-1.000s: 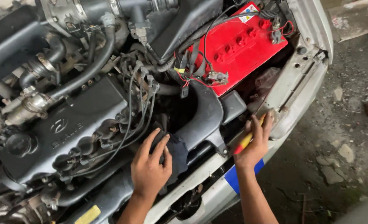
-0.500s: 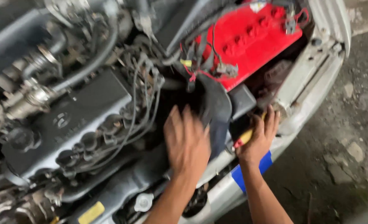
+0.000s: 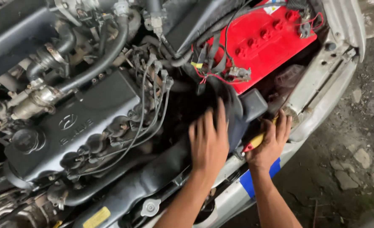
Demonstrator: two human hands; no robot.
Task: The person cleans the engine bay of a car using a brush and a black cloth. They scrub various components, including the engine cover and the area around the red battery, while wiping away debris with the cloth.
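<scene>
While your left hand [image 3: 209,141] lies flat, fingers spread, on the black duct [image 3: 233,112], your right hand [image 3: 270,141] is closed round a yellow-handled tool [image 3: 254,142] with a red tip on the handle; its working end is hidden below the duct, between it and the front panel [image 3: 322,99]. The duct sits just in front of the red battery [image 3: 265,46], beside the bundle of thin red and black wires [image 3: 214,67].

You could slip here: the handle is smooth plastic, the hidden tip gives you no view of its seat, and a jump would throw your knuckles against the panel's pressed-metal edge. You could also snag those wires, which hang loose and close to your left fingertips. The left palm only presses, it holds nothing, so the duct may shift under it if its surface is oily; I cannot tell.

The duct is matte, curved, moulded plastic. The battery top is glossy, with a row of round caps. The engine cover [image 3: 79,122] is ribbed dark plastic, dusty, with rubbery ignition leads [image 3: 153,109] looping over it.
</scene>
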